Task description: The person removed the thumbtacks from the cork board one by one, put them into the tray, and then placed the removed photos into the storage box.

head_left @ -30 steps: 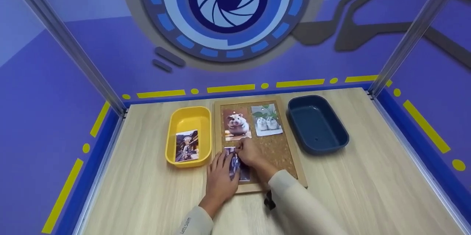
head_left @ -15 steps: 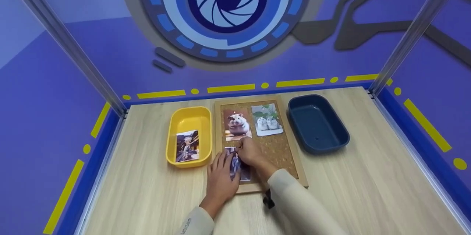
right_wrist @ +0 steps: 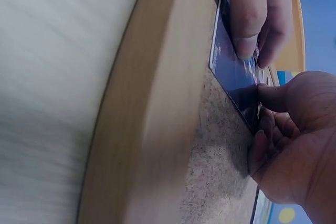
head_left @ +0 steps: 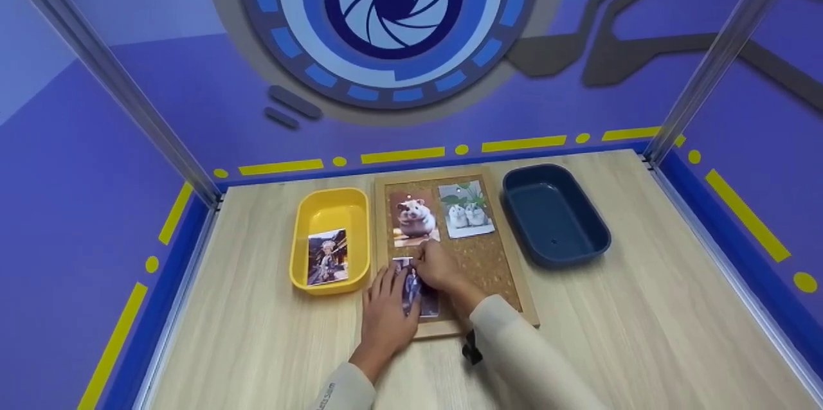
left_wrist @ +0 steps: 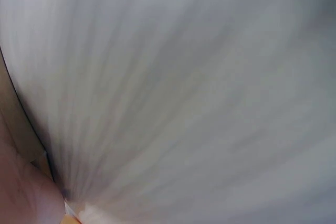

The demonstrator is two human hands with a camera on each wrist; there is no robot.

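Observation:
On the cork board (head_left: pixel 485 275), my left hand (head_left: pixel 384 313) lies over a dark photo (head_left: pixel 429 305) of a standing figure, its fingers extended and spread. My right hand (head_left: pixel 440 267) is at the photo's upper end, fingers curled. In the right wrist view, its thumb (right_wrist: pixel 270 96) and bent fingers pinch at the photo's edge, around a small pin that the fingertips mostly hide. Higher on the board hang a photo of one hamster (head_left: pixel 415 217) and a photo of two hamsters (head_left: pixel 467 211), each with a small pin near its top.
A yellow tray (head_left: pixel 331 201) left of the board holds a photo of a figure (head_left: pixel 328 257). The dark blue tray (head_left: pixel 556 217) stands at the board's right. Blurred pale tabletop (left_wrist: pixel 184 103) fills most of the left wrist view. Purple panels (head_left: pixel 450 121) surround the table.
Both hands keep their place on the photo, and the trays and other photos stay put. Only the head view shifts slightly.

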